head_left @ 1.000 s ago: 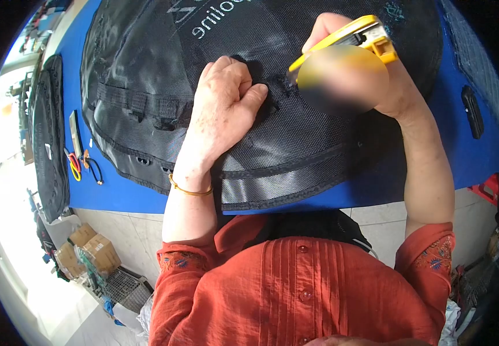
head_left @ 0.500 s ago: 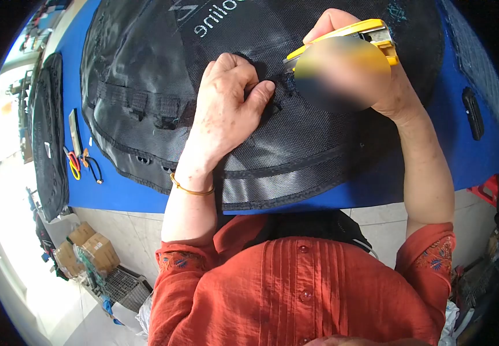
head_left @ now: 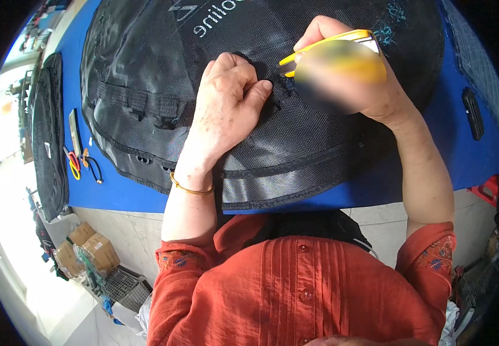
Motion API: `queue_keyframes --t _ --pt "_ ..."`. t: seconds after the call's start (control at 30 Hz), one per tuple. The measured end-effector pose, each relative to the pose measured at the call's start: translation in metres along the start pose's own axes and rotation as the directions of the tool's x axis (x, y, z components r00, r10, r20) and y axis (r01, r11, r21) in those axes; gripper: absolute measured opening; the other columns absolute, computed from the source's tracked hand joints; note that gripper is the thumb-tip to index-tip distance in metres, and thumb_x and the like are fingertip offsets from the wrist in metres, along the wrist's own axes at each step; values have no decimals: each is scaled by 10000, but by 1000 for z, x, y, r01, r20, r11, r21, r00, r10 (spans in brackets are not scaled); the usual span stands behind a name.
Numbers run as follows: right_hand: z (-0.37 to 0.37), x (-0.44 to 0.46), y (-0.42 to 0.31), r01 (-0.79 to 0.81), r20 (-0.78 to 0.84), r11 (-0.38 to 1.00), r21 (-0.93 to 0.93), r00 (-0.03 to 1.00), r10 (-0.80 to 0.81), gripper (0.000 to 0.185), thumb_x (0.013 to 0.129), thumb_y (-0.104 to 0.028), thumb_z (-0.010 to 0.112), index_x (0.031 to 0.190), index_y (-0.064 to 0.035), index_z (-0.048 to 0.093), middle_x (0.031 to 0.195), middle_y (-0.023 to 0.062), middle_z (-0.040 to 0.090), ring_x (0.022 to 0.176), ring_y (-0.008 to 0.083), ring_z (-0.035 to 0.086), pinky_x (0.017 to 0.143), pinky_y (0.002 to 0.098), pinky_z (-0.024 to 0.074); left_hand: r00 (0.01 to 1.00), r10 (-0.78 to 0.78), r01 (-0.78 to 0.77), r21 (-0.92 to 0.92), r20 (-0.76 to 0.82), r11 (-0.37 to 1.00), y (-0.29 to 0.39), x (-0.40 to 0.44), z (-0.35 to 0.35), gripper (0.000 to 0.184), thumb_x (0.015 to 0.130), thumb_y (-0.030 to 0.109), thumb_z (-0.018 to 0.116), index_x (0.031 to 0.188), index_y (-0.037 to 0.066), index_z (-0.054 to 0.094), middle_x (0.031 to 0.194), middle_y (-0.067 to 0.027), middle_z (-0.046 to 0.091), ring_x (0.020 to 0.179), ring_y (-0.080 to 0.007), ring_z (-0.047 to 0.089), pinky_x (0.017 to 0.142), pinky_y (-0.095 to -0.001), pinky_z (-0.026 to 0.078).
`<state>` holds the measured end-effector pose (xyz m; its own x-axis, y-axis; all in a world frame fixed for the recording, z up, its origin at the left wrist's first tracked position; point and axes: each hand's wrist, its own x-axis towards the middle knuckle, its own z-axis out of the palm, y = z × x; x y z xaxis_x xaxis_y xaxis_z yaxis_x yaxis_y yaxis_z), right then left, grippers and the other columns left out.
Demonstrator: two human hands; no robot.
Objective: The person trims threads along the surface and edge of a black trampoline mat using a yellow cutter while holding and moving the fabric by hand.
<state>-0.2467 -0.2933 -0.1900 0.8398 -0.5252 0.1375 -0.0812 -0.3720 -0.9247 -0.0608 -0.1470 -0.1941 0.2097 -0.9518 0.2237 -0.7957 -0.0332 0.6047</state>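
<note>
A large black mesh fabric piece (head_left: 295,132) with pale reversed lettering lies in front of me. My left hand (head_left: 226,98) is closed on its middle, fingers curled under and thumb pointing right; a fold of the fabric sits at the fingers. Just right of it, my right hand (head_left: 347,81) grips yellow thread snips (head_left: 319,47), their tips close to the fabric beside a dark blue thread patch (head_left: 289,86). A blurred spot covers much of this hand and the tool. Teal thread scraps (head_left: 389,32) lie farther right on the fabric.
The fabric rests on a blue table (head_left: 122,199). At left are scissors with red and yellow handles (head_left: 75,166) and a rolled black bundle (head_left: 50,138). A black object (head_left: 473,113) lies at right. Cardboard boxes (head_left: 99,251) and a crate (head_left: 131,288) stand on the floor.
My right hand and the thread snips have shifted slightly left and turned, uncovering more teal thread scraps. My left hand has hardly moved.
</note>
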Motion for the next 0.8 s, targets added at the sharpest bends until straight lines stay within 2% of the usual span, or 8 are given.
queue_keyframes --t 0.23,0.37,0.57,0.67,0.73,0.8 --pt "-2 0 3 78 20 997 -23 997 -77 117 1004 -204 668 1033 -99 623 799 5 633 635 47 615 565 198 513 1000 -8 8 -4 5 1000 0 0 0 165 817 98 782 782 6 649 913 -126 617 891 -311 593 834 -414 486" --pt "-5 0 2 70 47 997 -25 997 -68 112 1003 -194 666 1032 -96 620 805 5 633 644 47 621 564 199 518 1000 -2 2 -6 0 1000 0 0 0 167 815 99 783 782 5 649 910 -126 617 887 -312 593 833 -413 486" --pt "-4 -1 5 103 20 993 -55 995 -102 150 995 -235 678 1036 -104 618 817 4 633 649 45 618 568 203 524 1000 4 -4 7 -4 1000 1 0 0 168 814 99 783 783 2 649 908 -128 616 885 -313 594 828 -416 488" --pt "-6 -1 1 63 18 998 -24 998 -62 151 996 -249 664 1025 -108 616 804 0 630 646 40 611 569 203 518 1000 -1 1 0 1 1000 1 0 -1 167 813 99 783 789 0 652 911 -129 616 886 -315 594 829 -419 489" --pt "-9 -1 -8 -113 102 993 21 989 110 127 1000 -236 639 1011 -112 614 792 -4 629 646 36 606 566 201 505 1000 -7 7 3 11 1000 1 0 -1 162 813 99 782 796 -2 657 916 -131 617 892 -318 597 835 -421 491" --pt "-8 0 -5 -86 106 996 33 991 82 119 1001 -231 632 1006 -114 613 789 -5 631 643 34 603 562 200 498 1000 -6 6 11 8 1000 2 0 -1 159 815 99 781 799 -2 659 917 -131 618 896 -320 598 838 -421 492"
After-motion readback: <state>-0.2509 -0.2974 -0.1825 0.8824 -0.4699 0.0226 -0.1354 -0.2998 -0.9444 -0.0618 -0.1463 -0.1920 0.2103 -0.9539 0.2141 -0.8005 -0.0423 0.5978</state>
